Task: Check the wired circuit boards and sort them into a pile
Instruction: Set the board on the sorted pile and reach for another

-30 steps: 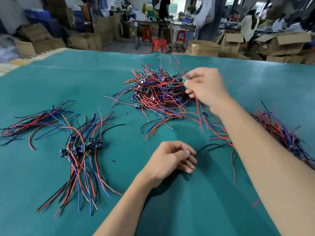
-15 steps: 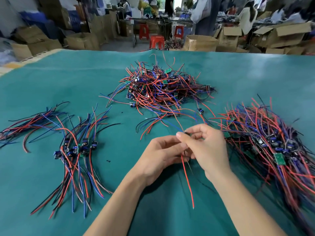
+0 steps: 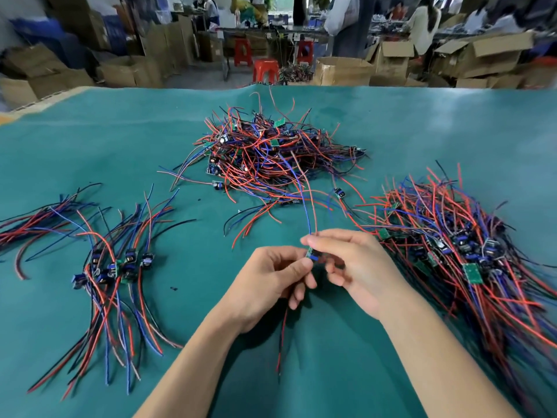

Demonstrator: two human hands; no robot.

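A small green wired circuit board [image 3: 311,255] is held between both hands above the teal table [image 3: 90,140]. My left hand [image 3: 265,285] pinches its lower end with thumb and fingers. My right hand [image 3: 352,267] pinches its upper end, where a blue and a red wire run up and away. A red wire hangs down below my hands. A tangled heap of wired boards [image 3: 271,158] lies at the centre back. A larger pile [image 3: 458,254] lies to the right. A laid-out row of boards [image 3: 114,267] sits to the left.
A loose bundle of wires [image 3: 39,224] lies at the far left. Beyond the table's far edge stand cardboard boxes [image 3: 343,70], red stools [image 3: 265,70] and seated people in a workshop.
My right hand drew one board out of the centre heap and brought it near. Both hands now hold it, turned upright with its wires trailing upward.
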